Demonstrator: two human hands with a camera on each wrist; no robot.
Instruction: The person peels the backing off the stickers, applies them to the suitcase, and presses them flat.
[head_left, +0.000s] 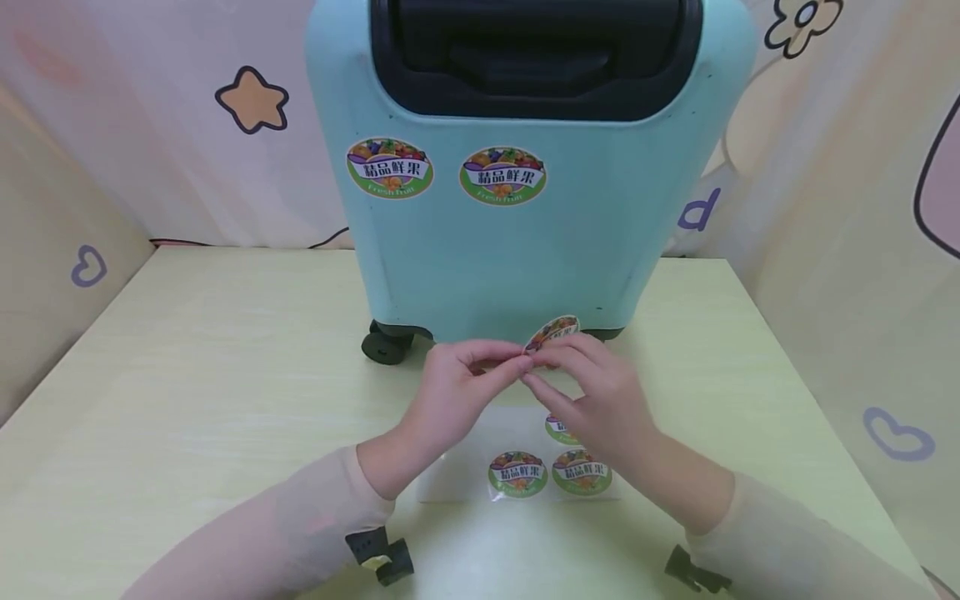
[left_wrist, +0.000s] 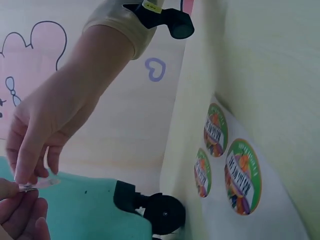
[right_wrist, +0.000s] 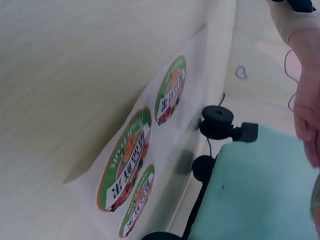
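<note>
Between both hands, above the table, is an oval fruit sticker point(head_left: 553, 332), tilted and partly covered by fingers. My left hand point(head_left: 450, 392) pinches its lower left edge between thumb and fingers. My right hand point(head_left: 611, 400) pinches it from the right, fingertips meeting the left ones. Below the hands lies a white sticker sheet point(head_left: 457, 479) with several matching oval stickers point(head_left: 517, 475), one partly hidden under the right hand. A light blue suitcase point(head_left: 510, 258) stands behind, with two of the same stickers stuck side by side on its front point(head_left: 502, 177).
The suitcase rests on black wheels point(head_left: 386, 343) on a pale table point(head_left: 187, 375). Its upper front has a black panel point(head_left: 536, 58). Patterned walls point(head_left: 840, 275) enclose the back and sides, and a thin dark cable point(head_left: 180, 242) runs along the table's back edge.
</note>
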